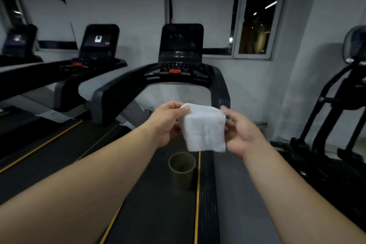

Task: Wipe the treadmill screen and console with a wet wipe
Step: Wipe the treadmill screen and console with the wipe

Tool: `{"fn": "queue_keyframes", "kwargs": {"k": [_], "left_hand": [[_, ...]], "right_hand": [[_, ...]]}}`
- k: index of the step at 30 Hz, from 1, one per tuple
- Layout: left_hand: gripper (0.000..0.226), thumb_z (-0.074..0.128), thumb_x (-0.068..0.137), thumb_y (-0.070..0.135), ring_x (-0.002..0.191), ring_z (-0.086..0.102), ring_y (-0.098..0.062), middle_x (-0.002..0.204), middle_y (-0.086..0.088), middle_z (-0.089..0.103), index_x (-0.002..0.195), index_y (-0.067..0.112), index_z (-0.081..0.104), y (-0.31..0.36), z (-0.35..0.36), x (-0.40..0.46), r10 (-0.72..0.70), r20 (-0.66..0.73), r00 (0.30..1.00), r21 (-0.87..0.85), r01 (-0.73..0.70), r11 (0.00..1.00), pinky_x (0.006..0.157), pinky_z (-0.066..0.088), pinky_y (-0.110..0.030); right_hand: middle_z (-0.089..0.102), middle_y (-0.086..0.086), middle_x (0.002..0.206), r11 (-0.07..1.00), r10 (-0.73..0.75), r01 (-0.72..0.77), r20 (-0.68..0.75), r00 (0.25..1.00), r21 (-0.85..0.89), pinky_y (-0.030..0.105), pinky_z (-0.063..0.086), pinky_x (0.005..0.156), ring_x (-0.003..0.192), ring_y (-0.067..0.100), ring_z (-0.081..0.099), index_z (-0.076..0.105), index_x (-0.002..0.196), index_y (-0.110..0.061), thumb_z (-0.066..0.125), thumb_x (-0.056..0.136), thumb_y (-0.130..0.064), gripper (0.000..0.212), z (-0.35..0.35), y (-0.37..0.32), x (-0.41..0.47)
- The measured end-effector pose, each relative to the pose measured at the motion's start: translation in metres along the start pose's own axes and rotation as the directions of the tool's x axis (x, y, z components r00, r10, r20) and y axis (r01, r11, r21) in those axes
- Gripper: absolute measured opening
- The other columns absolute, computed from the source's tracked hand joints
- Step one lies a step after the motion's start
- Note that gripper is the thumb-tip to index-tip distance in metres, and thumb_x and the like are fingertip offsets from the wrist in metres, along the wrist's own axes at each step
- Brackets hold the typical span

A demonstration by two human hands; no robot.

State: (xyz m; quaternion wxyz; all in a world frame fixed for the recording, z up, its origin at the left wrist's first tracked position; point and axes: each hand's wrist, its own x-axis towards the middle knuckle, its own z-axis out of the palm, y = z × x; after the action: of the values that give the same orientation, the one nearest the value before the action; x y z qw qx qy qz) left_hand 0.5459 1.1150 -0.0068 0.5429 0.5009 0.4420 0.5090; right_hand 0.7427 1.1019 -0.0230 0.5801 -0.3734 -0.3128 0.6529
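Note:
A white wet wipe (204,128) hangs unfolded between both hands above the treadmill belt (150,194). My left hand (166,123) pinches its top left corner. My right hand (241,136) holds its right edge, fingers partly spread and blurred. Ahead stands the treadmill's dark screen (181,42), switched off, with the console (176,70) below it showing small buttons and a red stop button. Both hands are well short of the console, roughly level with the handrail ends.
A cylindrical cup-like container (182,168) stands on the belt below the wipe. Two more treadmills (97,45) with lit screens line the left side. An elliptical machine (336,105) stands on the right. A window (255,16) is in the wall behind.

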Motion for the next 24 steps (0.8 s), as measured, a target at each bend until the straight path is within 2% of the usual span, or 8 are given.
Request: {"fn": "queue_keyframes", "kwargs": {"k": [2, 4, 8, 11, 13, 16, 20, 24], "left_hand": [[0.008, 0.069, 0.095, 0.018, 0.069, 0.062, -0.019, 0.092, -0.006, 0.068, 0.102, 0.02, 0.065, 0.021, 0.003, -0.015, 0.039, -0.057, 0.998, -0.021, -0.04, 0.999, 0.061, 0.053, -0.035], [0.022, 0.069, 0.096, 0.019, 0.076, 0.066, -0.022, 0.099, -0.009, 0.071, 0.116, 0.025, 0.065, 0.034, 0.004, -0.027, 0.088, -0.104, 0.991, 0.01, -0.088, 0.996, 0.064, 0.056, -0.037], [0.016, 0.069, 0.097, 0.022, 0.081, 0.065, -0.025, 0.098, -0.01, 0.07, 0.112, 0.025, 0.071, 0.056, 0.0, -0.044, 0.134, -0.124, 0.983, 0.094, -0.123, 0.988, 0.07, 0.057, -0.04], [0.026, 0.075, 0.089, 0.014, 0.087, 0.068, -0.026, 0.103, -0.009, 0.072, 0.114, 0.021, 0.071, 0.073, -0.014, -0.055, 0.09, 0.027, 0.996, 0.14, -0.093, 0.986, 0.074, 0.057, -0.041], [0.034, 0.077, 0.084, 0.003, 0.087, 0.071, -0.023, 0.102, -0.008, 0.073, 0.114, 0.019, 0.072, 0.081, -0.028, -0.058, 0.056, 0.082, 0.995, 0.27, -0.076, 0.96, 0.074, 0.06, -0.035], [0.011, 0.079, 0.086, 0.016, 0.076, 0.069, -0.015, 0.087, -0.004, 0.074, 0.096, 0.014, 0.077, 0.089, -0.051, -0.054, 0.156, 0.013, 0.988, 0.594, -0.134, 0.793, 0.07, 0.058, -0.029], [0.032, 0.074, 0.089, 0.034, 0.054, 0.047, -0.011, 0.061, 0.002, 0.051, 0.069, 0.011, 0.063, 0.094, -0.091, -0.048, 0.272, -0.028, 0.962, 0.697, -0.176, 0.695, 0.049, 0.038, -0.024], [0.032, 0.067, 0.088, 0.027, 0.053, 0.041, -0.012, 0.058, 0.004, 0.044, 0.063, 0.018, 0.05, 0.106, -0.144, -0.04, 0.356, -0.024, 0.934, 0.734, -0.225, 0.641, 0.05, 0.033, -0.026]], "right_hand": [[0.072, 0.007, 0.066, 0.993, 0.035, -0.034, -0.013, 0.999, 0.114, 0.037, 0.059, 0.054, 0.056, 0.021, 0.072, 0.057, 0.133, -0.01, 0.062, 0.097, -0.049, 0.053, 0.009, -0.01, -0.016], [0.072, 0.009, 0.068, 0.996, 0.025, -0.03, 0.052, 0.998, 0.085, 0.034, 0.059, 0.055, 0.056, 0.021, 0.072, 0.047, 0.147, -0.012, 0.058, 0.098, -0.051, 0.063, 0.021, -0.012, -0.032], [0.073, 0.016, 0.114, 0.967, -0.174, 0.195, 0.138, 0.975, -0.161, 0.052, 0.06, 0.09, 0.099, 0.03, 0.074, 0.054, 0.137, -0.022, 0.074, 0.091, -0.019, 0.05, 0.042, -0.02, -0.052], [0.065, 0.017, 0.121, 0.829, -0.249, 0.315, 0.199, 0.948, -0.462, 0.047, 0.06, 0.091, 0.105, 0.032, 0.07, 0.062, 0.128, -0.026, 0.074, 0.083, 0.003, 0.055, 0.056, -0.023, -0.058], [0.068, 0.013, 0.115, 0.704, -0.305, 0.341, 0.168, 0.937, -0.623, 0.04, 0.062, 0.084, 0.099, 0.027, 0.071, 0.069, 0.115, -0.024, 0.078, 0.081, -0.001, 0.042, 0.067, -0.02, -0.057], [0.075, 0.005, 0.084, 0.518, -0.399, 0.345, 0.135, 0.907, -0.783, 0.038, 0.056, 0.071, 0.077, 0.02, 0.069, 0.077, 0.082, -0.02, 0.082, 0.082, -0.016, 0.006, 0.083, -0.017, -0.05], [0.06, 0.0, 0.064, 0.447, -0.461, 0.327, 0.099, 0.882, -0.832, 0.035, 0.045, 0.063, 0.065, 0.018, 0.056, 0.067, 0.065, -0.018, 0.077, 0.087, -0.025, 0.025, 0.12, -0.003, -0.038], [0.049, 0.0, 0.062, 0.447, -0.532, 0.302, 0.021, 0.846, -0.842, 0.029, 0.037, 0.055, 0.059, 0.016, 0.045, 0.052, 0.065, -0.016, 0.071, 0.089, -0.024, 0.031, 0.186, 0.022, -0.023]]}}
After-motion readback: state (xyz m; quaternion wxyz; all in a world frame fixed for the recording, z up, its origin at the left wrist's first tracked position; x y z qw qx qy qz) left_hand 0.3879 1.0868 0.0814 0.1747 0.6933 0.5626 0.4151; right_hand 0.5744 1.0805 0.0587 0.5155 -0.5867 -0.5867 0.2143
